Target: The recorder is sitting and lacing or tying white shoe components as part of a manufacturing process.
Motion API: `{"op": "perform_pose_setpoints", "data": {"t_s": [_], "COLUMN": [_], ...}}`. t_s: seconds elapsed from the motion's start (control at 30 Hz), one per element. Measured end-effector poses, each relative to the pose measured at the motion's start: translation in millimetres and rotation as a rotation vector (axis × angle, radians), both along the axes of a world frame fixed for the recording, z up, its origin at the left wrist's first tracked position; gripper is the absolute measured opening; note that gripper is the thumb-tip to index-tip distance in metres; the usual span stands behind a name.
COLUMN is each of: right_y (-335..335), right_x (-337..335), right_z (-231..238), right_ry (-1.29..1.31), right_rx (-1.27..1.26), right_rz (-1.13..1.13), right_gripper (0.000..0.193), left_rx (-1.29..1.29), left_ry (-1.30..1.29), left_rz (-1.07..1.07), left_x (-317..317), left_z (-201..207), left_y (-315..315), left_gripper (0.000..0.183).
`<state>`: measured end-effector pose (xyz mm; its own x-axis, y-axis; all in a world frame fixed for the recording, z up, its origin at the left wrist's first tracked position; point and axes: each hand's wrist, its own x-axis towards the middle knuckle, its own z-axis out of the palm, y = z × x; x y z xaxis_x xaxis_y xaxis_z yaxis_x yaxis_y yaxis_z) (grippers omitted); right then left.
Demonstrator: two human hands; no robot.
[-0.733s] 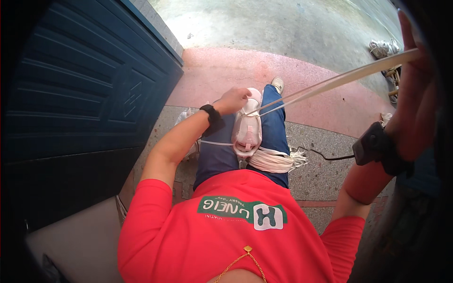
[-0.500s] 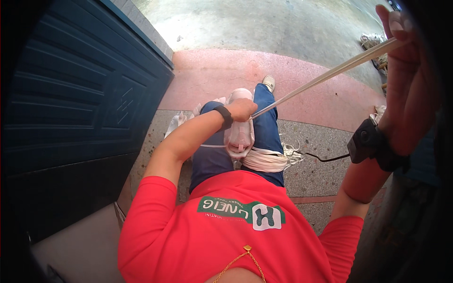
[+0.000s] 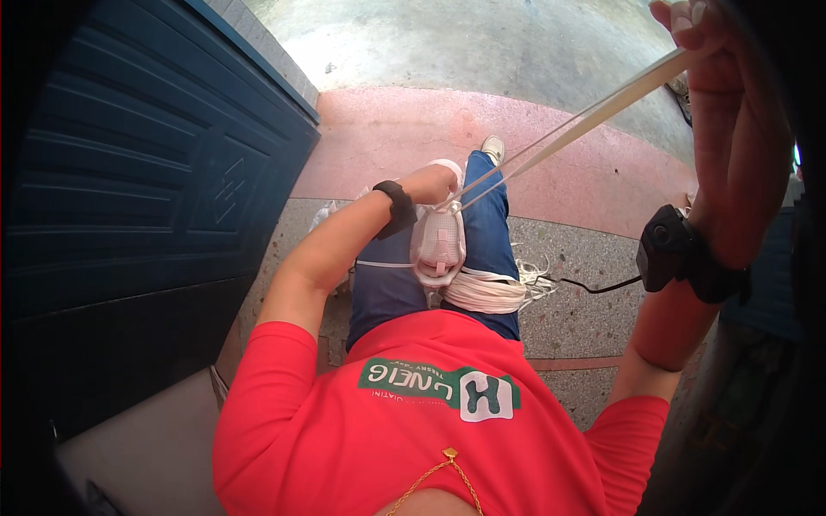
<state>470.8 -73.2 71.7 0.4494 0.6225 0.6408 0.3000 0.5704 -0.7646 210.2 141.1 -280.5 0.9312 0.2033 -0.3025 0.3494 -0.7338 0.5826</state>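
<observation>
A pale pink and white shoe rests lengthwise between my thighs, its heel toward me. My left hand is closed on its front part, hiding much of the lacing area; the fingertips are partly hidden. A long white shoelace stretches taut from the shoe up to the far right, its strands parted near the shoe. High at the right edge, my right hand is closed on the upper part of the lace, some fingers lost in shadow.
A bundle of white laces lies over my right thigh, loose ends hanging beside it. White material shows beyond my left thigh. A dark blue panelled door stands at left. A black wrist camera with a cable sits on my right wrist.
My left hand has shifted slightly left and away from me along the shoe, uncovering more of it. My right hand has moved a little left and up, and the lace strands have spread apart.
</observation>
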Motion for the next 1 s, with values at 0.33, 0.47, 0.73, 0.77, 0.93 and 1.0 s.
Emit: {"op": "perform_pose_setpoints", "data": {"t_s": [0.33, 0.47, 0.73, 0.77, 0.93, 1.0], "right_y": [-5, -13, -33, -38, -64, -73], "right_x": [19, 33, 77, 86, 131, 148], "right_z": [3, -1, 4, 2, 8, 8], "right_ry": [0.025, 0.063, 0.144, 0.156, 0.210, 0.233], "right_rx": [-0.063, -0.098, -0.145, -0.154, -0.196, -0.210], "right_rz": [-0.067, -0.100, -0.182, -0.199, -0.266, -0.294], "right_gripper": [0.024, 0.024, 0.025, 0.025, 0.025, 0.026], "left_rx": [0.019, 0.046, -0.167, -0.193, -0.197, -0.189], "left_ry": [0.130, 0.187, 0.058, 0.042, -0.084, -0.181], "left_rz": [-0.047, -0.086, 0.073, 0.085, 0.203, 0.265], "left_x": [9, 18, 6, 4, -10, -16], "left_z": [-18, -10, -15, -16, -22, -21], "left_y": [-8, -14, -2, -2, -7, -12], "left_gripper": [0.027, 0.028, 0.025, 0.025, 0.025, 0.026]}}
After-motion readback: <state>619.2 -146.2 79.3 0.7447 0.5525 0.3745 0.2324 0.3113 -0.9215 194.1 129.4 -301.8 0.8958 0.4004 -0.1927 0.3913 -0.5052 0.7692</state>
